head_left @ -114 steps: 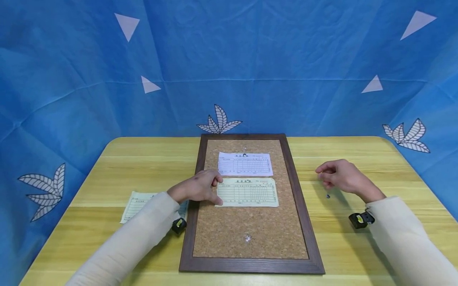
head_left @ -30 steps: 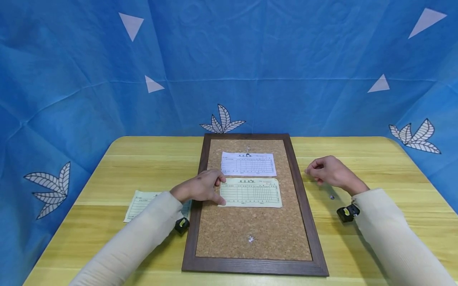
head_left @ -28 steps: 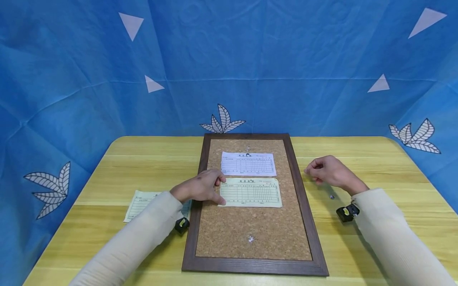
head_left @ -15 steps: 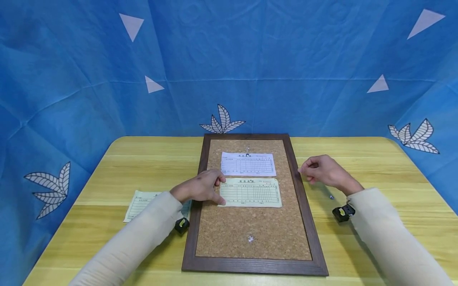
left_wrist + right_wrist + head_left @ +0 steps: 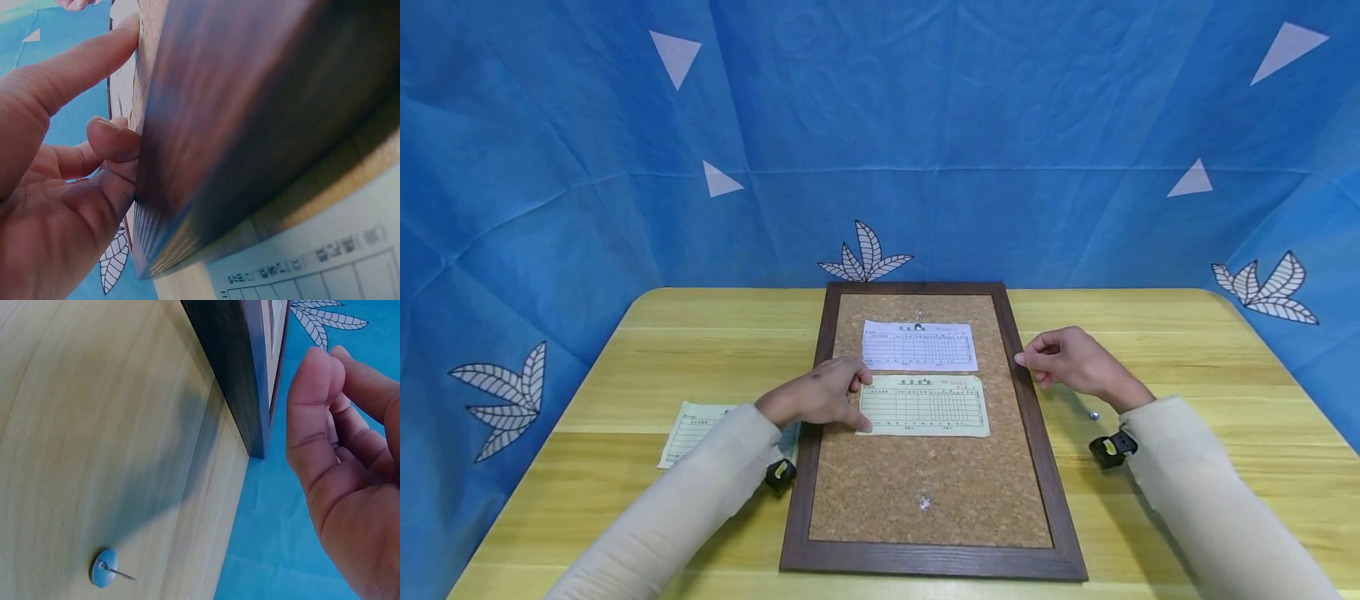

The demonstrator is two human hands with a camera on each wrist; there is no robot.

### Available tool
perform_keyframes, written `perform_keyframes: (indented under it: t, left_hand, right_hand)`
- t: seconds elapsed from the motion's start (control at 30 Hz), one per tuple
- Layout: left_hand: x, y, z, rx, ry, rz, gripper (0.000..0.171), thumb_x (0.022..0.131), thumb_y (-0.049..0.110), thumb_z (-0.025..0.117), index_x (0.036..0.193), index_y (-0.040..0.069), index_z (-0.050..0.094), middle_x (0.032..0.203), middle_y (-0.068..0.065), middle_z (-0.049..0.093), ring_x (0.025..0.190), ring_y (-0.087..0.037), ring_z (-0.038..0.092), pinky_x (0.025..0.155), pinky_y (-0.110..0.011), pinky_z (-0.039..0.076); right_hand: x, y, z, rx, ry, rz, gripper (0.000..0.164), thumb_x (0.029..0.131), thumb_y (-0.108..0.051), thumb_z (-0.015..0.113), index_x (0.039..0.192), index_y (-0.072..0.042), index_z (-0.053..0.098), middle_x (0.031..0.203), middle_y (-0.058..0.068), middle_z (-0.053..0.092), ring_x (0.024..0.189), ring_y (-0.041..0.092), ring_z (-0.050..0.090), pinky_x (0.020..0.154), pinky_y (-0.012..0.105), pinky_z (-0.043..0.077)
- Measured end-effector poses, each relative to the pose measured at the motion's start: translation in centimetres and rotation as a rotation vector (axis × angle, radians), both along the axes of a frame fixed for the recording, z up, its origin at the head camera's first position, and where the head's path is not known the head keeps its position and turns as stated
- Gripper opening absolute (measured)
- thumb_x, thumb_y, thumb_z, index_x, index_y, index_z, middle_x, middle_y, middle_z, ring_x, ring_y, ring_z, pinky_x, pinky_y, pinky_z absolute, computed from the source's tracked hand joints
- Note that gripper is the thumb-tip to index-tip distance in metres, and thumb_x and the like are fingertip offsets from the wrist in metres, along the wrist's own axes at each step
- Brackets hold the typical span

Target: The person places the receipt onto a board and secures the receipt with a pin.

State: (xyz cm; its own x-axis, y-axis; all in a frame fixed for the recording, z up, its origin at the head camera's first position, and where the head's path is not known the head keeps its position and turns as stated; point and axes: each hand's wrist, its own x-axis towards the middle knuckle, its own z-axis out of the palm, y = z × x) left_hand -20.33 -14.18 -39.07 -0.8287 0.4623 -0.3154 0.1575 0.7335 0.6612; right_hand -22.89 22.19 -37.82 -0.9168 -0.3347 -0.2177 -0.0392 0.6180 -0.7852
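Observation:
A pale green printed slip lies on the framed cork board, below a lavender slip that has a thumbtack near its top edge. My left hand presses its thumb and fingertips on the green slip's left edge, the palm over the frame. Just right of the frame, my right hand has thumb and index tips together; the right wrist view shows nothing between them, so I cannot tell whether something small is hidden there. A loose thumbtack lies on the table, point showing, below the right hand.
Another green slip lies on the table left of the board, partly behind the left forearm. A small shiny mark shows low on the cork. The wooden table ends at a blue patterned cloth behind.
My right hand has moved left from above the loose thumbtack to the board's right frame edge, its fingertips drawn together. The left hand stays on the green slip.

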Motion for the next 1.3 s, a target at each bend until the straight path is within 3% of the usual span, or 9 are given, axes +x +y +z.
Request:
perform_keyframes:
  t: [0.43,0.63,1.3]
  left_hand:
    - [0.1,0.0,0.0,-0.003,-0.009,0.006,0.051,0.077,0.012,0.088,0.114,0.007,0.054,0.098,-0.008,0.045,0.085,-0.019,0.040,0.076,-0.035,0.036]
    - [0.1,-0.1,0.0,-0.007,0.002,0.006,0.052,0.077,0.013,0.088,0.116,0.006,0.054,0.097,-0.007,0.046,0.085,-0.020,0.041,0.077,-0.035,0.036]
    - [0.0,0.0,-0.1,-0.003,0.008,0.003,0.051,0.077,0.012,0.089,0.114,0.006,0.054,0.096,-0.007,0.045,0.083,-0.019,0.040,0.076,-0.034,0.036]
  right_hand:
    - [0.0,-0.6,-0.3,-0.041,-0.006,-0.016,0.023,0.102,-0.002,0.054,0.115,0.015,0.062,0.084,0.010,0.064,0.074,0.013,0.061,0.071,0.031,0.057]
    - [0.2,-0.8,-0.2,-0.066,0.017,0.016,0.018,0.102,0.003,0.050,0.113,0.014,0.060,0.088,0.012,0.063,0.076,0.014,0.059,0.071,0.033,0.057]
    - [0.2,-2.1,0.2,-0.019,0.051,0.071,0.015,0.103,0.000,0.051,0.110,0.009,0.061,0.078,0.009,0.059,0.072,0.019,0.058,0.066,0.033,0.057]
